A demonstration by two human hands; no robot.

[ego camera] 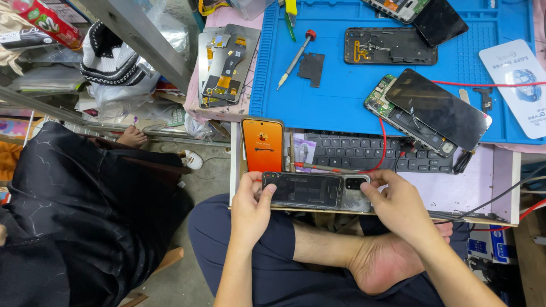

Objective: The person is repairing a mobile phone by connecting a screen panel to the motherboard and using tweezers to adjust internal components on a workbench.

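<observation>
The blue mat [341, 102] fills your bench top, carrying an opened phone with its dark screen [438, 108] lifted, a stripped phone frame [391, 46] and a red-capped screwdriver [296, 58]; below it lies a black keyboard [352, 152] beside an orange-screened phone [262, 145]; you hold a dark phone [310, 190] flat over the shelf edge, back up, camera end rightward; your left hand [250, 207] pinches its left end, your right hand [398, 204] grips the camera end, fingers pressed together.

Bare forearms, no sleeves, dark navy trousers (knees and lap), one bare foot
</observation>
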